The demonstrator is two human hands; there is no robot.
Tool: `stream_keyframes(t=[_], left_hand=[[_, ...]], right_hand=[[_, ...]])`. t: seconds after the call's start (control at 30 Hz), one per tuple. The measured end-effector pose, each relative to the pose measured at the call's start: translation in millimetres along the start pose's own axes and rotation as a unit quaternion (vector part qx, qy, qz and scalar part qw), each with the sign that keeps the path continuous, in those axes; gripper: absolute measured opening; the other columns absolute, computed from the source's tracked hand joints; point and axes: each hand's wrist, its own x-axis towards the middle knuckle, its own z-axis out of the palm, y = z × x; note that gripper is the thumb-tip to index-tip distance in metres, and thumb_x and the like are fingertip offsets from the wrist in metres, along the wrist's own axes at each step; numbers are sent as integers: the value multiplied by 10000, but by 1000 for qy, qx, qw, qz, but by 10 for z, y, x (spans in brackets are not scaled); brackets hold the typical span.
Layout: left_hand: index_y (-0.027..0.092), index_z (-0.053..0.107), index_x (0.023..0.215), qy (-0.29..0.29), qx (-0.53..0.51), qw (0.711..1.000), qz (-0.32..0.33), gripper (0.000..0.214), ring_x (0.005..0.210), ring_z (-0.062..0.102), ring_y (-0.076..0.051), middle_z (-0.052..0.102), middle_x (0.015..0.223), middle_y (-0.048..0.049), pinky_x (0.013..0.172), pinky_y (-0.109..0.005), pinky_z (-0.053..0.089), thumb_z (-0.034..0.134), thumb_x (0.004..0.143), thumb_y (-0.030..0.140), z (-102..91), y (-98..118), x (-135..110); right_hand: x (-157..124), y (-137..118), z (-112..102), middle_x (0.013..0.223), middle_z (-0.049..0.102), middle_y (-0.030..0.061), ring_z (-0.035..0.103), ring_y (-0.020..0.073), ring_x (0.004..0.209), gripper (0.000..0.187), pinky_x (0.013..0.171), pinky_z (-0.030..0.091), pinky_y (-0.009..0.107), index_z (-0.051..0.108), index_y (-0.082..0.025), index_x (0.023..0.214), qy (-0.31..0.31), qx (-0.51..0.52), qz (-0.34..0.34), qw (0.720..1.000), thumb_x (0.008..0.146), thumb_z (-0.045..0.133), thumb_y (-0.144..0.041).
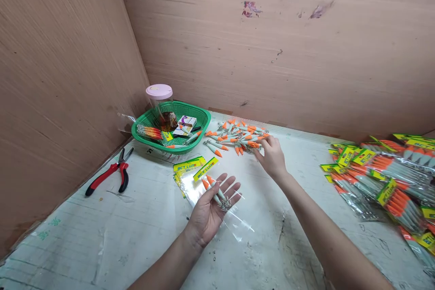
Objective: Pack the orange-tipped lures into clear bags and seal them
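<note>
My left hand (pixel 210 213) is palm up, with its thumb laid over a few squid-jig fishing lures (pixel 216 194), pale green with orange tips and wire hooks. Behind that hand is a clear plastic bag with a yellow "BCT LURE" header (pixel 205 169); whether the fingers also grip it, I cannot tell. More such bags (pixel 188 166) lie stacked just beyond. Farther back, my right hand (pixel 272 156) reaches into the right edge of a loose pile of the same lures (pixel 234 136). Its fingers are curled at a lure there, their tips partly hidden.
A green basket (pixel 205 122) at the back holds a pink-lidded jar (pixel 159 93), a small box (pixel 185 124) and some lures. Red-and-black pliers (pixel 110 174) lie at left. Filled lure packs (pixel 390 176) are heaped at right. Wooden panels (pixel 254 54) enclose the back and left.
</note>
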Motion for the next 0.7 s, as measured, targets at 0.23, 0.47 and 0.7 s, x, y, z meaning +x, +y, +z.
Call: stream_keyframes(t=[0.23, 0.47, 0.7], left_hand=[[103, 578, 1127, -4, -8, 1000, 13, 285, 1042, 626, -260, 653, 1132, -141, 949, -423, 479, 534, 855, 180, -2, 44, 13], [126, 514, 1239, 1, -6, 1000, 12, 375, 1022, 638, -227, 665, 1114, -127, 961, -402, 472, 501, 867, 167, 21, 102, 1], [118, 476, 1274, 6, -4, 1000, 20, 385, 1012, 644, -225, 674, 1105, -121, 967, -401, 471, 449, 891, 151, 17, 117, 16]], right_hand=[[191, 64, 244, 724, 534, 102, 435, 243, 762, 229, 629, 354, 338, 571, -182, 655, -66, -82, -69, 992, 847, 451, -149], [-303, 228, -95, 747, 543, 93, 451, 225, 732, 245, 607, 364, 316, 582, -178, 730, -71, -128, -82, 986, 901, 408, -200], [-101, 55, 134, 968, 596, 120, 527, 245, 912, 106, 756, 447, 369, 624, -160, 899, -83, -159, -81, 980, 854, 566, -236]])
